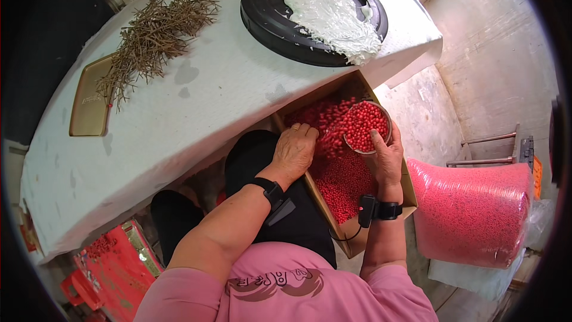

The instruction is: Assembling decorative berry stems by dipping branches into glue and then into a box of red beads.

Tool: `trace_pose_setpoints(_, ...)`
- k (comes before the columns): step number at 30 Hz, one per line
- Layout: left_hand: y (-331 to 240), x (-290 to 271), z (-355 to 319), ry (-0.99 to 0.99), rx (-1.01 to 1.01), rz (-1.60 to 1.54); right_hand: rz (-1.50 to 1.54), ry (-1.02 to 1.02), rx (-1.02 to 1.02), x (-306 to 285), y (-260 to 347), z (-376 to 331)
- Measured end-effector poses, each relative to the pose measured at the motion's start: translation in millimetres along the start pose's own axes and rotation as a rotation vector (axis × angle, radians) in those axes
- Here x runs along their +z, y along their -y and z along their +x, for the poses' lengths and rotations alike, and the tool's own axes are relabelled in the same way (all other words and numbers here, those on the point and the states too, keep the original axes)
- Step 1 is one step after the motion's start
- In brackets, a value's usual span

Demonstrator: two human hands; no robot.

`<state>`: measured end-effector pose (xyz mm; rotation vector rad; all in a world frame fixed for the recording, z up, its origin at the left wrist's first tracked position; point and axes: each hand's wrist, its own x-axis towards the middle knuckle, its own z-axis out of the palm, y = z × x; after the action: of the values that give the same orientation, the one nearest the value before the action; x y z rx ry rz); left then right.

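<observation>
My right hand (388,158) is wrapped round a round bowl (388,120) heaped with small red beads (364,125). The bowl is tilted over a cardboard box (319,200), and blurred red beads fall from its left side. More loose beads lie thick in the box. My left hand (296,149) is closed at the box's left wall, its fingertips curled under beside the falling beads. Whatever it grips, if anything, is hidden. A ring shows on one finger, and both wrists wear black bands.
A white-covered table (196,92) holds brown sticks (158,33), a gold tray (89,104) and a black round lid (256,15) smeared with white paste (333,15). Right of the box stands a big clear bag of red beads (473,211). A red plastic item (122,268) sits lower left.
</observation>
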<state>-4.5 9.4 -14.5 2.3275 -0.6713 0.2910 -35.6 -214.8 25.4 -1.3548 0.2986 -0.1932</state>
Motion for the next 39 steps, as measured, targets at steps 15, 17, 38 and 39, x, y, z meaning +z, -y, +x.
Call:
trace_pose_setpoints(15,-7,-2,-1,-0.164,-0.065,-0.094,-0.458,-0.074,-0.365,15,6,-4)
trace_pose_setpoints(17,-5,0,-2,-0.164,-0.058,-0.053,-0.588,-0.093,-0.426,19,13,-7)
trace_pose_setpoints(38,-15,-64,-27,-0.072,-0.577,-1.117,-1.011,0.280,0.407,-77,-142,-38)
trace_pose_setpoints(39,-15,-72,-31,-0.098,-0.597,-1.255,-1.169,0.361,0.259,-77,-141,-37)
